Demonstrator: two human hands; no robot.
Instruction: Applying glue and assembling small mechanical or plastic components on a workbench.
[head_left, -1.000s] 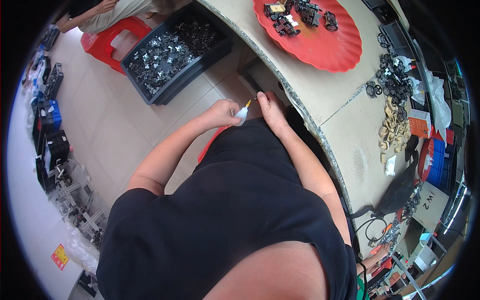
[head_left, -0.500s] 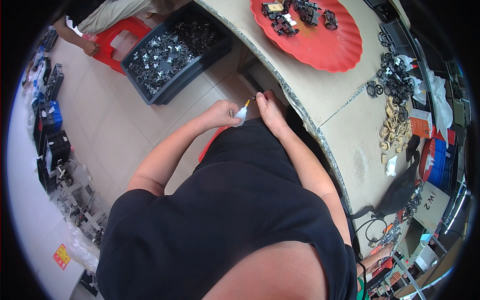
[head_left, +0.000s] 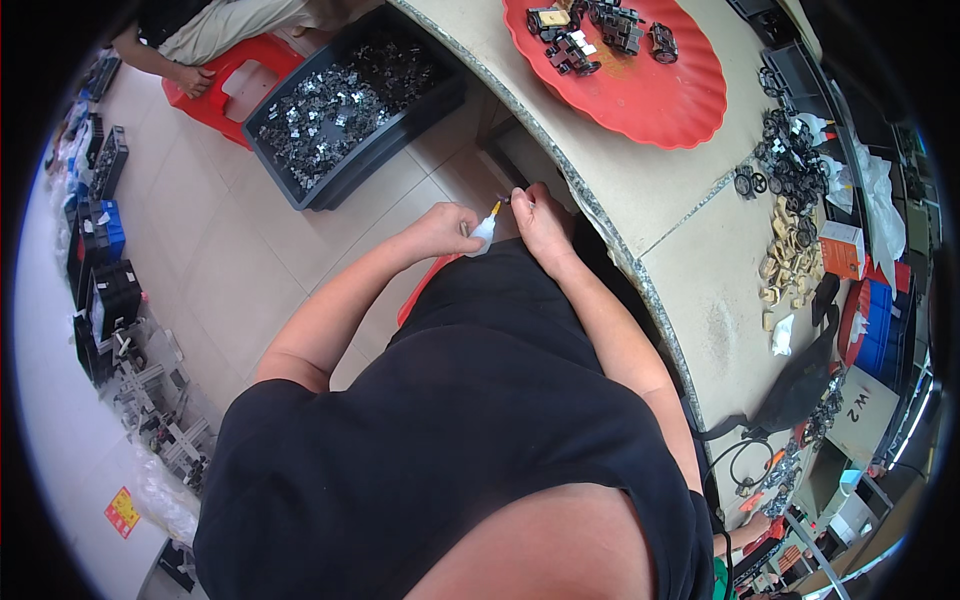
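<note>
Above my lap, my left hand is closed round a small white squeeze bottle with a narrow yellow tip. The tip points up and to the right, at a small dark part pinched between the thumb and fingers of my right hand. Tip and part are very close; I cannot tell whether they touch. Most of the part is hidden by my fingers, and its kind is too small to make out.
To the right, a table bears a red scalloped plate with small toy vehicles, black wheels and beige parts. A dark bin of small parts stands on the floor. Another person sits near a red stool.
My hands and the bottle have stayed nearly in place; the small part sits at a slightly different angle. The seated person's hand at upper left has shifted a little to the right.
</note>
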